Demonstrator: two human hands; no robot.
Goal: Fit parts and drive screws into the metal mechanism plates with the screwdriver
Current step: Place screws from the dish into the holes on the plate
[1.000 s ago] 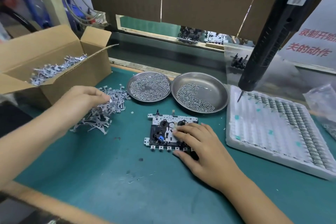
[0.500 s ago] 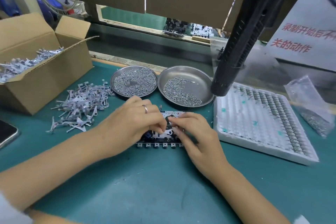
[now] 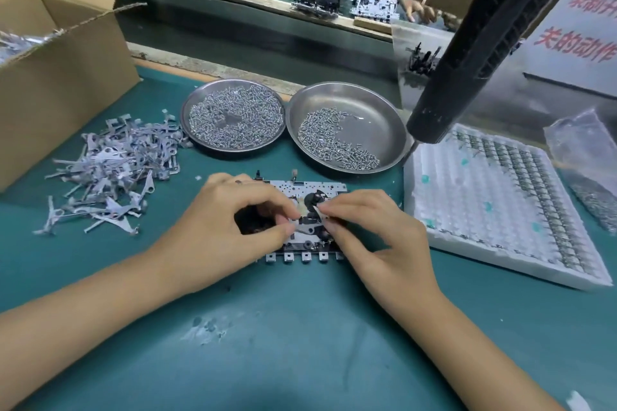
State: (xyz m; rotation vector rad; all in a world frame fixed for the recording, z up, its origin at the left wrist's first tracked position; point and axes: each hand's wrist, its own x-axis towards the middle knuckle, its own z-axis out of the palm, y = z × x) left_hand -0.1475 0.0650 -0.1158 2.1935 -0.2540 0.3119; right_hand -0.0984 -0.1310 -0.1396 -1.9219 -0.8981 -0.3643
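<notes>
Metal mechanism plate [image 3: 302, 220] lies flat on the green tabletop [image 3: 300, 344], near side of the two steel dishes of screws [image 3: 233, 115], partly covered by both hands. Left hand [image 3: 230, 227], which a second ago was at the pile of loose metal parts [image 3: 110, 173], now sits on the plate with curled fingers pinching a small piece; right hand [image 3: 377, 233] has shifted from resting flat to pinching a small metal part [image 3: 320, 210] over the plate's middle. Screwdriver [image 3: 484, 43] hangs untouched above the white tray [image 3: 500, 210], right of the plate.
</notes>
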